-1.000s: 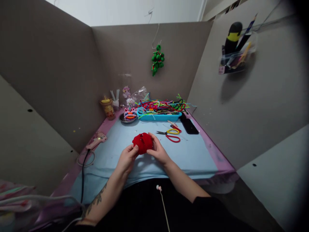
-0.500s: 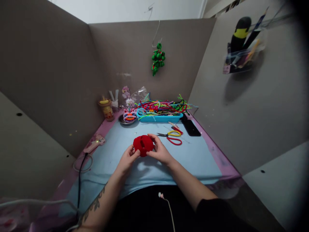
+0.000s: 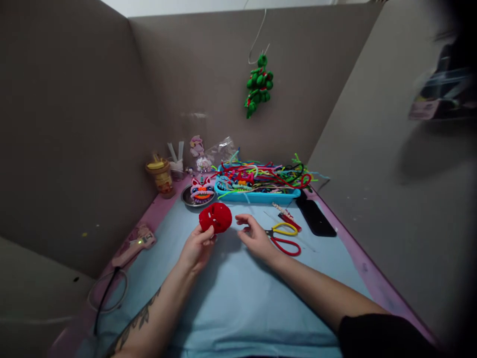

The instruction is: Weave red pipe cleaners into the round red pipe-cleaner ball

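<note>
A round, fuzzy red piece (image 3: pixel 220 217) with slits near its middle is held above the blue cloth. My left hand (image 3: pixel 199 244) pinches its lower left edge, thumb on top. Just right of the piece, my right hand (image 3: pixel 257 237) hangs with its fingers apart and slightly curled, touching nothing that I can see. Scissors with one yellow and one red handle (image 3: pixel 286 247) lie beside my right hand, their blades mostly hidden behind it.
A blue tray (image 3: pixel 257 197) heaped with coloured fuzzy stems stands at the back. Left of it, a metal bowl (image 3: pixel 186 198) holds a colourful figure. A black phone (image 3: pixel 316 218) lies right, a pink glue gun (image 3: pixel 132 250) left. Green shapes (image 3: pixel 259 87) hang on the wall.
My right hand has let go of the red piece and moved slightly away to its right. The piece, now in my left hand alone, is tilted differently. The camera view has shifted.
</note>
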`<control>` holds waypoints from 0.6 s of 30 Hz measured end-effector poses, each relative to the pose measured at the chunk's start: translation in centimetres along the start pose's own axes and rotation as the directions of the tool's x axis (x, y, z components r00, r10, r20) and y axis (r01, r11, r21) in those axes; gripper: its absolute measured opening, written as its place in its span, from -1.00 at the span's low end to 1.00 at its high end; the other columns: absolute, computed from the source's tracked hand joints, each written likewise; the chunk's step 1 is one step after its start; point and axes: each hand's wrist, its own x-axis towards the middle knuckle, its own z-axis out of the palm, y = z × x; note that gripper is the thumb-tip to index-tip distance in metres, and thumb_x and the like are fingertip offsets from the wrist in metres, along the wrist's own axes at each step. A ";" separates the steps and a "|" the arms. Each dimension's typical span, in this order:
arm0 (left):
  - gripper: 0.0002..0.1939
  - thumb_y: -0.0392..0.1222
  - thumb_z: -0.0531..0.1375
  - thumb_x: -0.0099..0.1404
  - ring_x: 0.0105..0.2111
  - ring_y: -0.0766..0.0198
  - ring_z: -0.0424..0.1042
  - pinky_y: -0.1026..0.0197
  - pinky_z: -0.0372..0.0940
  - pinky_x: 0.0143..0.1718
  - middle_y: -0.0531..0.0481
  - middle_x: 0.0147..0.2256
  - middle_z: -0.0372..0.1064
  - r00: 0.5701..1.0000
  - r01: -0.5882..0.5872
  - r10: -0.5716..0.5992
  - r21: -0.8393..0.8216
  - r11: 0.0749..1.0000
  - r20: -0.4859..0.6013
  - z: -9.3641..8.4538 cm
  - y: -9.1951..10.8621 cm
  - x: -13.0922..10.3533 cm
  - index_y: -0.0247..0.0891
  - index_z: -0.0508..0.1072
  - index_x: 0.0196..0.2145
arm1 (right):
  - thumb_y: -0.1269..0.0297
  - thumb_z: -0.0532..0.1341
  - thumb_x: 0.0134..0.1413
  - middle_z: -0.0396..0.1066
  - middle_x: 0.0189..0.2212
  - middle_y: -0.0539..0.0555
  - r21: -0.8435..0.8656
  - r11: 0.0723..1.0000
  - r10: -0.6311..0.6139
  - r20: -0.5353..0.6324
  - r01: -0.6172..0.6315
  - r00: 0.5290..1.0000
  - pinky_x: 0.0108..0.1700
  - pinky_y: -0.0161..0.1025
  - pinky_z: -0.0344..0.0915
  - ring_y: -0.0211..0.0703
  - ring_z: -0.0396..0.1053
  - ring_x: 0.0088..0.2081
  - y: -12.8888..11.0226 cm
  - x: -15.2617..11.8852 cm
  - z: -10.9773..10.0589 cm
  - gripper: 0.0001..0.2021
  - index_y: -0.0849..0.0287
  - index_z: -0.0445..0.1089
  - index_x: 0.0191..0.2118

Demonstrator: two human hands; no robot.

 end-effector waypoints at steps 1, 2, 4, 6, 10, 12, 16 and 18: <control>-0.70 -0.26 0.38 0.03 -0.18 0.17 0.48 0.20 0.30 -0.15 -0.13 -0.18 0.54 1.000 -0.018 0.019 0.034 0.999 -0.021 0.0 -0.1 0.6 -0.28 0.57 -0.22 | 0.37 0.25 -0.07 0.38 -0.08 0.12 -0.008 1.000 -0.004 0.011 0.004 1.000 -0.13 -0.12 0.30 -0.04 0.36 -0.06 0.4 0.2 0.1 -0.63 0.07 0.36 -0.05; -0.70 -0.26 0.40 0.00 -0.21 0.19 0.48 0.21 0.29 -0.18 -0.11 -0.21 0.55 0.998 -0.048 0.051 0.072 0.996 -0.042 0.0 -0.2 1.1 -0.28 0.57 -0.24 | 0.36 0.26 -0.05 0.37 -0.08 0.12 -0.002 1.000 -0.006 0.023 0.006 1.000 -0.16 -0.14 0.31 -0.04 0.36 -0.08 0.7 0.3 0.1 -0.63 0.07 0.35 -0.05; -0.69 -0.25 0.43 -0.07 -0.27 0.20 0.47 0.22 0.29 -0.20 -0.09 -0.26 0.56 0.987 -0.123 0.139 0.177 0.977 -0.085 0.4 -0.7 2.3 -0.28 0.58 -0.29 | 0.29 0.29 -0.02 0.34 -0.02 0.15 0.053 0.999 -0.006 0.039 0.004 0.999 -0.19 -0.16 0.32 -0.05 0.36 -0.09 1.3 0.4 0.1 -0.58 0.05 0.30 0.01; -0.67 -0.25 0.45 -0.13 -0.33 0.20 0.47 0.21 0.30 -0.23 -0.07 -0.34 0.56 0.969 -0.172 0.217 0.307 0.936 -0.120 1.3 -1.4 3.5 -0.30 0.58 -0.33 | 0.19 0.32 0.01 0.28 0.07 0.18 0.137 0.991 -0.011 0.038 0.006 0.999 -0.17 -0.16 0.33 -0.04 0.36 -0.04 1.7 0.6 -0.2 -0.47 0.00 0.20 0.11; -0.61 -0.21 0.44 -0.13 -0.30 0.14 0.50 0.17 0.34 -0.20 -0.10 -0.31 0.57 0.968 -0.166 0.224 0.372 0.913 -0.117 3.5 -2.5 4.9 -0.31 0.54 -0.29 | -0.01 0.28 0.07 0.12 0.22 0.22 0.171 0.984 -0.042 0.004 0.041 0.999 -0.04 -0.10 0.33 -0.01 0.33 0.05 2.3 0.7 -1.4 -0.30 -0.05 0.00 0.26; -0.52 -0.18 0.43 -0.11 -0.22 0.10 0.51 0.12 0.36 -0.13 -0.12 -0.23 0.56 0.973 -0.158 0.207 0.364 0.918 -0.099 3.9 -2.9 4.9 -0.30 0.52 -0.18 | -0.08 0.24 0.10 0.12 0.22 0.22 0.093 0.993 -0.071 0.052 0.066 0.996 0.03 -0.07 0.32 0.01 0.29 0.11 2.5 0.6 -2.0 -0.31 -0.03 0.01 0.28; -0.44 -0.14 0.45 -0.16 -0.14 -0.03 0.51 0.02 0.35 -0.02 -0.20 -0.18 0.55 0.983 -0.131 0.167 0.360 0.924 -0.071 3.4 -3.2 3.9 -0.31 0.52 -0.15 | -0.19 0.19 0.08 0.15 0.21 0.22 -0.077 0.979 -0.169 0.192 0.186 0.967 0.18 -0.01 0.22 0.08 0.15 0.24 2.6 0.5 -2.8 -0.31 -0.01 0.13 0.27; -0.45 -0.07 0.43 -0.08 -0.05 -0.05 0.47 0.01 0.30 0.05 -0.21 -0.12 0.53 0.974 -0.144 0.188 0.295 0.945 -0.126 2.9 -3.2 3.2 -0.29 0.52 -0.11 | -0.19 0.18 0.09 0.14 0.22 0.21 -0.105 0.970 -0.192 0.231 0.221 0.954 0.21 0.01 0.19 0.08 0.13 0.26 2.0 0.5 -2.9 -0.33 -0.03 0.16 0.26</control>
